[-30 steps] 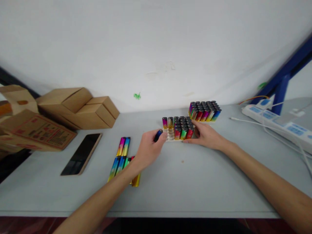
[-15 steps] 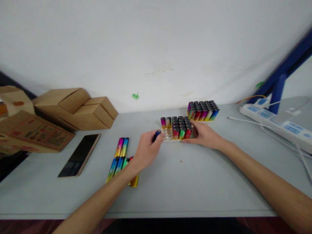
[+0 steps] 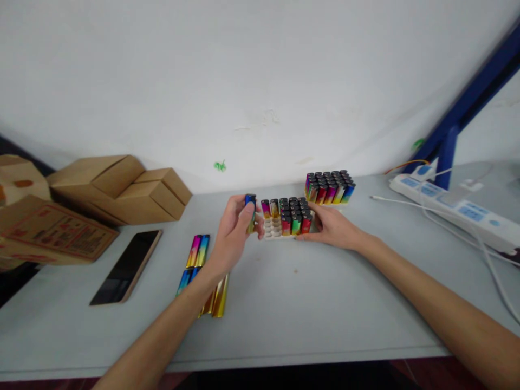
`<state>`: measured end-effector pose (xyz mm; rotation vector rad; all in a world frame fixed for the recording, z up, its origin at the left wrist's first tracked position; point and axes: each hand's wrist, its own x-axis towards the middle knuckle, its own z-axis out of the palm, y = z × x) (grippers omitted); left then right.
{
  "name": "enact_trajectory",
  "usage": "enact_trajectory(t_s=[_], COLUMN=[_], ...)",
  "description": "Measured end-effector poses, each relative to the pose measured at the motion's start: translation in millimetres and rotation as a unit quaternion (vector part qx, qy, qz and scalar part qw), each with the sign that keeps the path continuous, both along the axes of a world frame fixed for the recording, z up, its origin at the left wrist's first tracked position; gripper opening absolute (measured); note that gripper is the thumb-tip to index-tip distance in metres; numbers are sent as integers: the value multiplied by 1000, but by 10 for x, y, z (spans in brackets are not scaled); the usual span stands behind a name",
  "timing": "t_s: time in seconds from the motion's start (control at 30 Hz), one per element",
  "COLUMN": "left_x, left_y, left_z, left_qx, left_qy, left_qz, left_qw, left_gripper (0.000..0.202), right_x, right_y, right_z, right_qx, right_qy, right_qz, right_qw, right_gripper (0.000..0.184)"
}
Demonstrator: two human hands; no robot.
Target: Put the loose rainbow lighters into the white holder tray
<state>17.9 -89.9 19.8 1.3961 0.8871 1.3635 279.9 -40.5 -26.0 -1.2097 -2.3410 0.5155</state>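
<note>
So the left hand (image 3: 233, 233) is pinching one rainbow-coloured lighter (image 3: 251, 211) between thumb and fingers, holding it upright just above the table, right at the left edge of a white tray (image 3: 271, 230). That lighter is sitting just beside the tray's empty front-left slots, not in one as far as I can tell. The right hand (image 3: 331, 226) is resting on the table against the tray's right side, fingers curled loosely around the corner and touching the lighters standing there, so it's bracing the tray rather than gripping any single piece. The tray itself is mostly filled with upright lighters (image 3: 293, 212), black caps up, with a few bare holes showing at the front left.

Going outward, a second tray packed full of lighters (image 3: 329, 187) is standing just behind and to the right, near the wall. Loose lighters (image 3: 197, 252) are lying flat on the grey table (image 3: 325, 314) by the left forearm, some partly hidden under it. Further left a dark phone (image 3: 125, 266) is lying face up, and behind it some cardboard boxes (image 3: 122, 187) are stacking up against the wall. Way off to the right a white power strip (image 3: 450, 208) with cables is running along the table edge.
</note>
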Motion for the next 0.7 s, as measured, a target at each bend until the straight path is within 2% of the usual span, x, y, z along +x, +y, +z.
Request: enact_trajectory(t_s=[0.13, 0.23, 0.4, 0.57, 0.7], left_x=[-45, -88, -126, -106, -98], left_y=[131, 248, 397, 485, 570], left_z=[33, 19, 0, -13, -102], left_qx=[65, 111, 188, 248, 227], left_qy=[111, 181, 318, 345, 329], left_qz=[83, 79, 85, 75, 44], left_qw=[988, 974, 925, 902, 916], left_gripper=[23, 26, 25, 15, 15], right_x=[4, 3, -3, -6, -9], right_y=[8, 8, 9, 9, 5], right_z=[-13, -12, -7, -6, 6], right_qx=[-1, 3, 9, 11, 5], right_qy=[5, 7, 22, 16, 20], right_qz=[4, 5, 13, 12, 14], right_qw=[1000, 1000, 1000, 1000, 1000], right_gripper=[82, 83, 83, 88, 86])
